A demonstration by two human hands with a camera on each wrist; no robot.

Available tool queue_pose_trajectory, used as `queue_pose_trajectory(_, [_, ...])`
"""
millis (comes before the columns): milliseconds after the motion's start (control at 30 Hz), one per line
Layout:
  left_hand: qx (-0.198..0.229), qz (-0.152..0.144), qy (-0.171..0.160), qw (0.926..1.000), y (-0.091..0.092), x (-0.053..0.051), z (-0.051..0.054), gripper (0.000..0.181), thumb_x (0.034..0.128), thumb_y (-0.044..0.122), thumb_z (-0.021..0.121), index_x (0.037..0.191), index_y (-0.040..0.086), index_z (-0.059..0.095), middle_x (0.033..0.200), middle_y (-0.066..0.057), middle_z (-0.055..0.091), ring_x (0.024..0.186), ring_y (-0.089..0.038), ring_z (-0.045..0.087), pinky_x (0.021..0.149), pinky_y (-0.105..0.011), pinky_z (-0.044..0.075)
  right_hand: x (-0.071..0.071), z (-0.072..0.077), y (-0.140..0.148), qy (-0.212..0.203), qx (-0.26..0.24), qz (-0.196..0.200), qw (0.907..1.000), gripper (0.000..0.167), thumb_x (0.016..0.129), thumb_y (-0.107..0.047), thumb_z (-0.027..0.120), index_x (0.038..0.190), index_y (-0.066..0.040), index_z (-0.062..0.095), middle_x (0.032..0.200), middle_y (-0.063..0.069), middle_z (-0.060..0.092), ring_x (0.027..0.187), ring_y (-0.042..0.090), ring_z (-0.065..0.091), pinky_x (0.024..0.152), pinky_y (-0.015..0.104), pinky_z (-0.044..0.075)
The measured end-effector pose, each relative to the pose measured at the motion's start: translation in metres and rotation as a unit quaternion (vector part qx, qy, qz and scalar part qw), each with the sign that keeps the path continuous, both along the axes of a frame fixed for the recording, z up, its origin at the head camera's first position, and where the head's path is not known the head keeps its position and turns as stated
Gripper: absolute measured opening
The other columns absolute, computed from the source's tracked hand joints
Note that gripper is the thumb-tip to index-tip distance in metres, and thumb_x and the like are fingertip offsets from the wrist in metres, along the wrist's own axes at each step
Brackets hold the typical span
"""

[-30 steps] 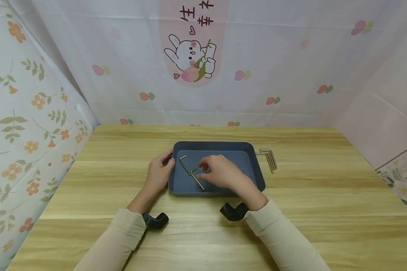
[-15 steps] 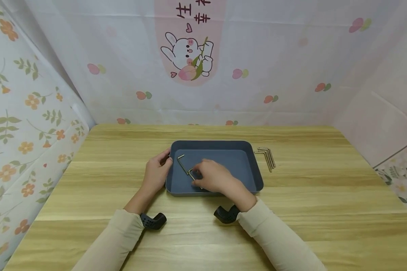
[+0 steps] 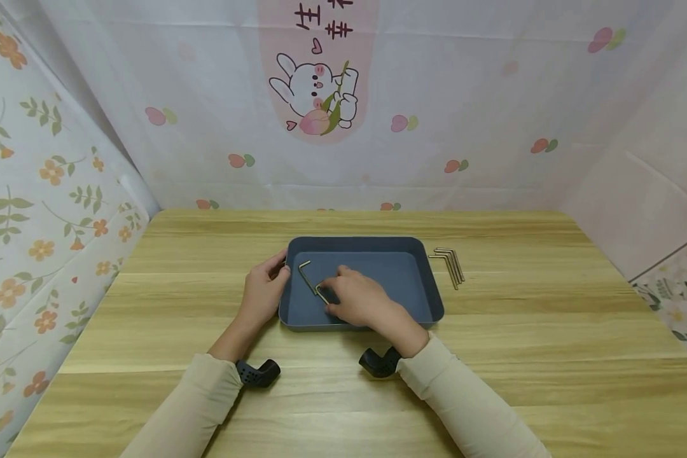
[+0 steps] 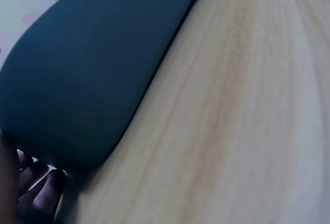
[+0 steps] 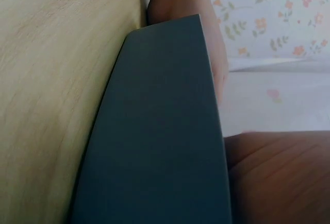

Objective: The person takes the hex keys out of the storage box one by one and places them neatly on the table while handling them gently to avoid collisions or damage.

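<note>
A dark blue-grey rectangular tray lies on the table. My left hand holds its left side, thumb at the rim and fingers outside the wall. In the left wrist view, fingertips show beside the tray wall. Inside the tray, my right hand pinches a brass-coloured hex key between thumb and fingers; much of the key is hidden beneath the hand. Another hex key lies to its left on the tray floor, almost touching it. In the right wrist view the tray wall hides the fingertips.
Three more hex keys lie side by side on the wooden table, just right of the tray. Behind the table hangs a printed cloth, with a floral cloth at the left. Black camera mounts sit at both wrists.
My right hand has moved slightly left and down onto the nearer hex key, its thumb and fingers closing on it. The left hand stays on the tray. The head view has shifted slightly.
</note>
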State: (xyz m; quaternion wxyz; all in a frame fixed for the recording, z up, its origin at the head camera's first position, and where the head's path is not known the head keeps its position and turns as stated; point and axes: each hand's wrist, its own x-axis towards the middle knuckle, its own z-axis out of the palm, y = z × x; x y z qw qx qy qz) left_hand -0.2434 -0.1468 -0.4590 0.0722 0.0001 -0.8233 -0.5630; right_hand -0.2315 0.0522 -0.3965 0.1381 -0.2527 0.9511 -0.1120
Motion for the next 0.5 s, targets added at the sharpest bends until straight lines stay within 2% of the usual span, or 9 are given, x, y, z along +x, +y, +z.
queue_pose_trajectory(500, [0.0,-0.002,0.001,1.0,0.0002,0.0005,0.0004,0.045,0.1014,0.013,0.053,0.145,0.006,0.055,0.141,-0.015,0.063,0.129,-0.026,0.062,0.104,-0.043,0.052,-0.0005,-0.002,0.0021,0.029,-0.004,-0.017,0.9994,0.041,0.097,-0.002,0.062,0.132,-0.021,0.069,0.121,0.011,0.063,0.103,0.026,0.063,0.075,0.037,0.053])
